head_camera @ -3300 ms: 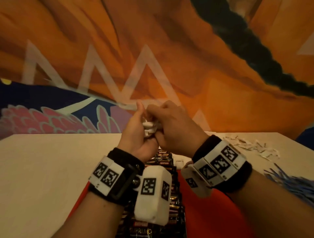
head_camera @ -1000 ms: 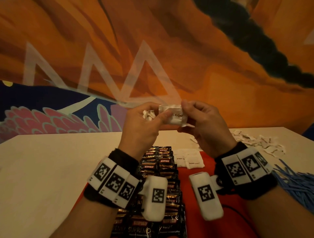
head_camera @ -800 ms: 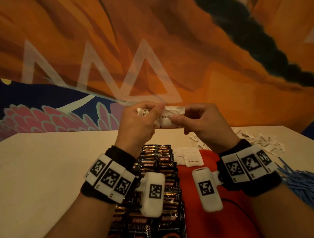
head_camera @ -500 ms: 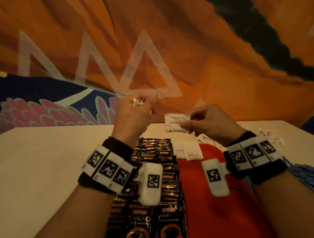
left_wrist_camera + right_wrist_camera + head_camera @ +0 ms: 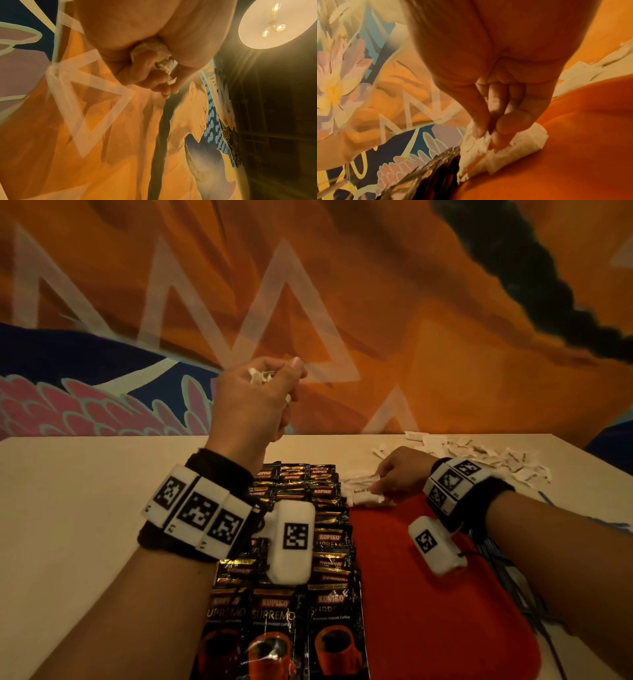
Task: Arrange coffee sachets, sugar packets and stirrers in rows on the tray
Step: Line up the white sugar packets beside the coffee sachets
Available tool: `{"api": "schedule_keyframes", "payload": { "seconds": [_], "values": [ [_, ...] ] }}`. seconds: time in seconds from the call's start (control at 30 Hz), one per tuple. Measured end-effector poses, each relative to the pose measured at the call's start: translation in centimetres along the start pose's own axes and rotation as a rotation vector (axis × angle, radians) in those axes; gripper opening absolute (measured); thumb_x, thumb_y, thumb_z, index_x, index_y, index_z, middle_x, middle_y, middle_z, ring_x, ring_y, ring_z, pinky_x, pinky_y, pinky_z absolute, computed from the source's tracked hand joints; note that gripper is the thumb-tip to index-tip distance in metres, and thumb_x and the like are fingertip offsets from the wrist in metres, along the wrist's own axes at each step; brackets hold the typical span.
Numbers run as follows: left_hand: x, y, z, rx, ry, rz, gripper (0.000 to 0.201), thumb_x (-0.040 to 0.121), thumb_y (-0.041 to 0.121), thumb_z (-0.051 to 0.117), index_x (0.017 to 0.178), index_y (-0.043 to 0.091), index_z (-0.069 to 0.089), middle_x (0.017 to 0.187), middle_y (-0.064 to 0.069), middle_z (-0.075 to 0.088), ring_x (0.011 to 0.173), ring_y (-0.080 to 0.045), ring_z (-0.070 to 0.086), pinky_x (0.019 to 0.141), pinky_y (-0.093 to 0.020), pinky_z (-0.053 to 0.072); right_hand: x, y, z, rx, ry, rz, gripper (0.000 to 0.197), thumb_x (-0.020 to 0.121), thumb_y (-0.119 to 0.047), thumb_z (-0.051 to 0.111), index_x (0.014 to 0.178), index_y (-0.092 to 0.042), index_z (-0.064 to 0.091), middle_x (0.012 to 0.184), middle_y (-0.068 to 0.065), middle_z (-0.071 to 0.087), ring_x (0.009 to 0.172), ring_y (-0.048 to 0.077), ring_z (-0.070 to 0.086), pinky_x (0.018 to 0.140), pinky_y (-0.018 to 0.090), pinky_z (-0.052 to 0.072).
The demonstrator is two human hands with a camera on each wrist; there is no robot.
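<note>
- Since half a second ago, the right hand (image 5: pixel 399 474) has dropped from mid-air to the far end of the red tray (image 5: pixel 445 611), carrying the sugar packet (image 5: pixel 364 497) down with it.
- Right thumb and fingers (image 5: pixel 505 123) pinch that white packet, which now touches the tray surface beside the other sugar packets already laid at the tray's far edge (image 5: pixel 358 478).
- Left hand (image 5: pixel 253 402) stays raised above the tabletop (image 5: pixel 85 508), fingers curled round a bunch of crumpled white sugar packets (image 5: pixel 154 54); their edges poke out past the thumb.
- Coffee sachets (image 5: pixel 287 542), black with "KOPIKO" lettering, lie in overlapping rows along the tray's left part, running from the near edge to the far edge.
- Bare red tray surface fills the right part, next to the sachet rows.
- Loose white packets (image 5: pixel 486 460) lie scattered on the tabletop beyond the right wrist.
- Blue stirrers (image 5: pixel 613 525) show at the right edge, mostly hidden by the right forearm.
- Painted orange wall (image 5: pixel 411 320) rises behind the tabletop.
</note>
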State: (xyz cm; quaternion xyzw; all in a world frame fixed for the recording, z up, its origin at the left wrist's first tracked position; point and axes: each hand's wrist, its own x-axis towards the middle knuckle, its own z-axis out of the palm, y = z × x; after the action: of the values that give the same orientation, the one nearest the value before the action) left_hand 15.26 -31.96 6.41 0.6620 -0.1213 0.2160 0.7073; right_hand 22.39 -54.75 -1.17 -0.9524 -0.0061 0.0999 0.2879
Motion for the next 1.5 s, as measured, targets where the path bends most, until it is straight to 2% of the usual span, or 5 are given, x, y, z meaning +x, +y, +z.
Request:
{"api": "schedule_keyframes", "payload": {
  "seconds": [0.27, 0.43, 0.8, 1.23, 1.5],
  "values": [
    [0.2, 0.0, -0.3, 0.016, 0.000, -0.014, 0.018, 0.097, 0.029, 0.062, 0.085, 0.017, 0.069, 0.063, 0.005, 0.057, 0.045, -0.008, 0.043, 0.037, -0.019, 0.027, 1.0, -1.7, 1.5, -0.422, -0.007, 0.019, 0.032, 0.086, -0.040, 0.073, 0.095, -0.011, 0.063, 0.089, 0.003, 0.061, 0.086, 0.019, 0.057, 0.060, 0.025, 0.043],
    [0.3, -0.1, -0.4, -0.010, -0.012, -0.026, 0.019, 0.097, 0.028, 0.062, 0.082, 0.018, 0.069, 0.063, 0.005, 0.057, 0.044, -0.007, 0.042, 0.037, -0.019, 0.026, 1.1, -1.5, 1.5, -0.511, 0.052, -0.018, 0.041, 0.080, -0.045, 0.078, 0.077, -0.017, 0.047, 0.079, 0.001, 0.055, 0.073, 0.018, 0.053, 0.058, 0.028, 0.043],
    [0.1, -0.2, 0.1, -0.093, -0.089, -0.125, 0.030, 0.104, 0.034, 0.048, 0.093, 0.011, 0.064, 0.065, -0.001, 0.057, 0.043, -0.007, 0.044, 0.034, -0.016, 0.027, -0.1, -1.6, 1.4, -0.473, -0.032, -0.292, 0.027, 0.083, -0.019, 0.077, 0.109, -0.024, 0.070, 0.101, -0.007, 0.073, 0.086, 0.006, 0.063, 0.068, 0.023, 0.049],
    [-0.6, -0.6, 0.9, -0.086, -0.214, -0.172, 0.037, 0.108, 0.032, 0.033, 0.096, 0.005, 0.055, 0.063, -0.012, 0.057, 0.044, -0.021, 0.056, 0.031, -0.014, 0.027, -8.5, -8.9, -2.5, 0.238, 0.420, -0.778, 0.024, 0.078, -0.026, 0.082, 0.099, -0.021, 0.072, 0.085, -0.008, 0.073, 0.078, 0.001, 0.069, 0.070, 0.016, 0.054],
    [-0.8, -0.8, 1.4, -0.109, -0.192, -0.255, 0.036, 0.106, 0.035, 0.039, 0.089, 0.008, 0.055, 0.062, -0.002, 0.055, 0.038, -0.004, 0.045, 0.031, -0.014, 0.031, -8.8, -9.0, -0.8, 0.188, 0.464, -0.873, 0.013, 0.076, -0.020, 0.084, 0.087, -0.020, 0.076, 0.078, -0.016, 0.068, 0.076, 0.002, 0.064, 0.064, 0.010, 0.046]
  ]
}}
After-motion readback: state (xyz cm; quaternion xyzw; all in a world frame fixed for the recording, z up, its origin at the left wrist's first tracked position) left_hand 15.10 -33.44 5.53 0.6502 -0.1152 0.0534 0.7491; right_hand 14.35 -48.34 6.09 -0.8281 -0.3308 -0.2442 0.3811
